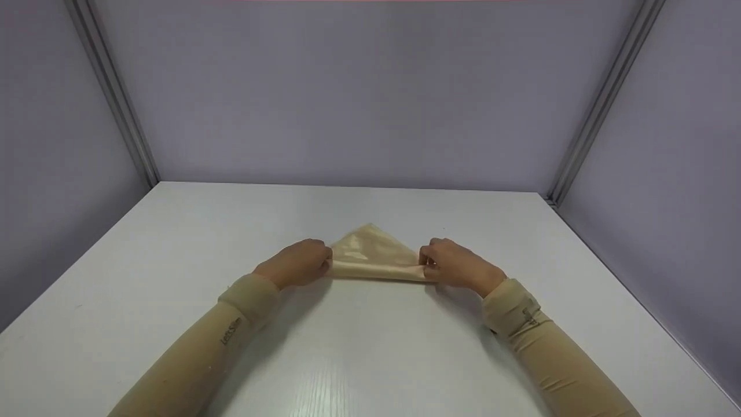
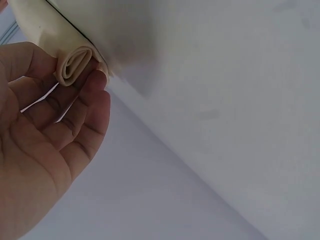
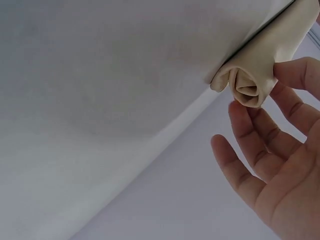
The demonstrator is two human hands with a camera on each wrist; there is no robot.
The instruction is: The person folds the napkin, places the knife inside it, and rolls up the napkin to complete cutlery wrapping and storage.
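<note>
A shiny beige cloth (image 1: 370, 252) lies on the white table (image 1: 370, 347) as a triangle pointing away from me, its near edge rolled into a thin tube. My left hand (image 1: 315, 262) pinches the tube's left end, and my right hand (image 1: 435, 264) pinches the right end. In the left wrist view the rolled end (image 2: 75, 65) sits between the thumb and fingertips of the left hand (image 2: 55, 130). The right wrist view has the other rolled end (image 3: 248, 80) between the thumb and fingers of the right hand (image 3: 270, 150). Beige sleeves cover both forearms.
Grey-lilac partition walls (image 1: 370, 104) with metal corner posts (image 1: 602, 104) enclose the table on the back and both sides. The table's bare white top (image 2: 225, 75) spreads all around the cloth.
</note>
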